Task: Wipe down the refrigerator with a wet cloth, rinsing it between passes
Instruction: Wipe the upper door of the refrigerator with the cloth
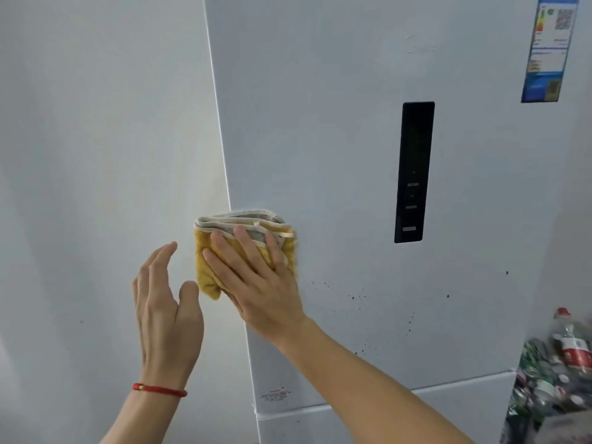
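Across the right two-thirds of my view stands the refrigerator door (pixel 336 123), pale grey, its left edge running down and slightly rightward beside the white wall (pixel 96 139). On that door a tall black control panel (pixel 414 172) stands upright well right of my hands, and an energy label (pixel 549 46) sits at the top right corner. Plastic bottles (pixel 557 363) crowd the lower right.

Down at the door's left edge I have the folded yellow cloth (pixel 205 274), pressed flat against the door by my right hand (pixel 256 283), fingers straight and spread over it, so the cloth straddles the edge. My left hand (pixel 166 309) hangs just beside it to the left, fingers relaxed, holding nothing and touching nothing that I can make out.

Dark specks (pixel 355 296) scatter across the door to the right of the cloth and a little below it. I judge the coming pass runs rightward and slightly down, and the right hand, already on the cloth, is the nearer one for it.
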